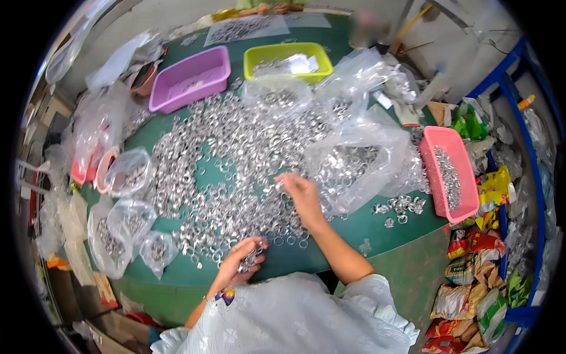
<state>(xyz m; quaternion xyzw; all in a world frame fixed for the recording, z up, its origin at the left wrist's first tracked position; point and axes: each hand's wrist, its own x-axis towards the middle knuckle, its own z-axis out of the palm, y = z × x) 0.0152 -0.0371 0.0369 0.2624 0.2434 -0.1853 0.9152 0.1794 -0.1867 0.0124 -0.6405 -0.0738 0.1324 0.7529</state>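
Observation:
A wide pile of silvery metal rings (253,138) covers the middle of the green table (377,236). Near the table's front edge, my left hand (239,258) is closed around a handful of these rings, which show between thumb and fingers. My right hand (302,197) reaches over the pile with thumb and fingertips pinched together on a small silvery piece that looks like a single ring. To the right of that hand, a large clear plastic bag (377,177) lies with its mouth spread, more rings inside it.
Purple (219,66) and yellow-green (321,59) baskets stand at the back; a pink basket (466,171) of small metal pieces stands at right. Smaller bags of rings (158,251) line the left. Across the table is another person's hand (262,8). A blue rack (522,236) and colourful packets fill the right.

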